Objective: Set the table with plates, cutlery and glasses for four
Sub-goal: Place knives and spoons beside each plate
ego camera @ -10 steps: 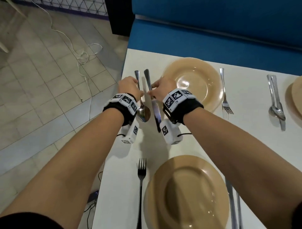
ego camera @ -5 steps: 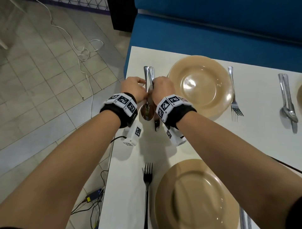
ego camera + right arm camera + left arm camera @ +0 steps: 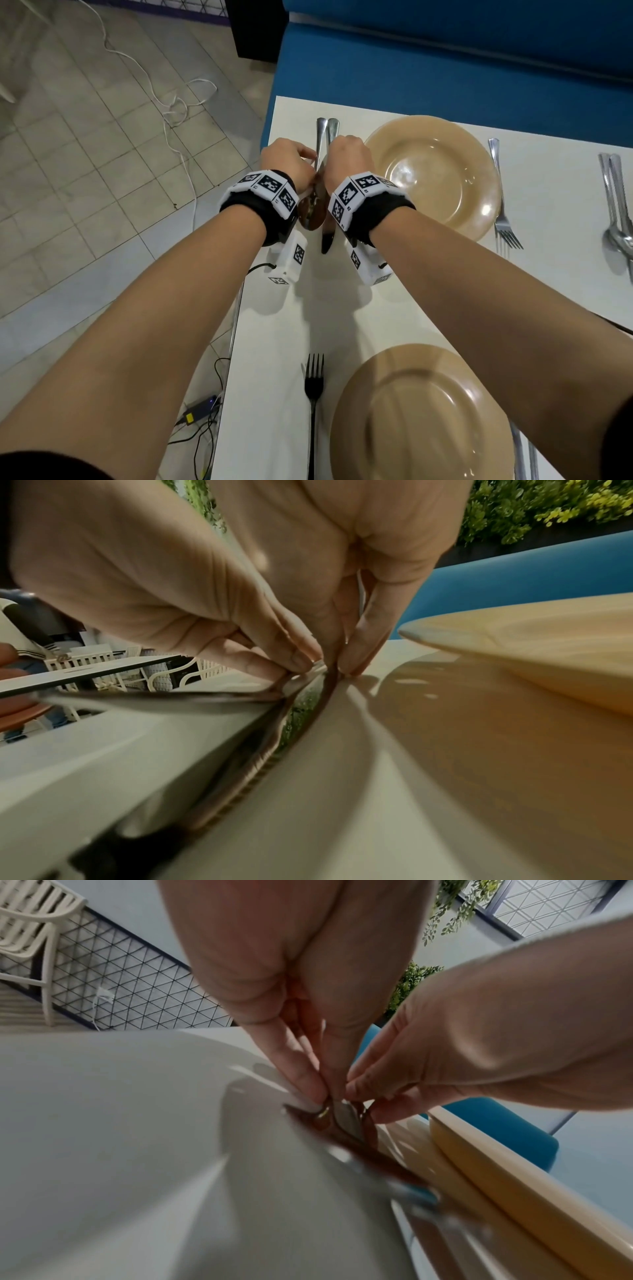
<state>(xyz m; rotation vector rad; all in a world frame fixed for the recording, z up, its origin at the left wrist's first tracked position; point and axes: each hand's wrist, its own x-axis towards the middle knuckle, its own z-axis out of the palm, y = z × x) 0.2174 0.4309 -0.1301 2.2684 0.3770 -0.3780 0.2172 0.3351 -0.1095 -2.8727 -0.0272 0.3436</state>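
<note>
left hand (image 3: pixel 287 161): fingertips pinched on the spoon (image 3: pixel 313 214) handle, low on the tabletop (image 3: pixel 274 308); pinch is clear in the left wrist view.
right hand (image 3: pixel 346 161): fingers pinched on the knife (image 3: pixel 327 236) handle, just right of the left hand, the two hands nearly touching.
spoon: lies flat, bowl toward the camera between the wrists, handle pointing to the far edge.
knife: lies flat right beside the spoon, handles side by side and touching or nearly so at the far ends; blade tip sticks out past the spoon bowl toward the camera.
far plate (image 3: pixel 433 173): tan, shallow, holds nothing; sits just right of the spoon and knife pair, near the tabletop's far edge.
far fork (image 3: pixel 501 202): right of the far plate, tines toward the camera.
near plate (image 3: pixel 421 414): tan, holds nothing; partly covered by the right forearm in the head view.
near fork (image 3: pixel 313 404): dark, just left of the near plate, tines pointing away.
near cutlery (image 3: pixel 525 455): two metal handles right of the near plate at the frame bottom; type cannot be told.
second pair (image 3: pixel 618 212): spoon and knife lying together at the right edge of the head view, well apart from the hands.
bench (image 3: pixel 411 61): blue, behind the tabletop's far edge.
floor (image 3: pixel 102 171): tiled, with a white cable (image 3: pixel 171 113) lying on it to the left.
</note>
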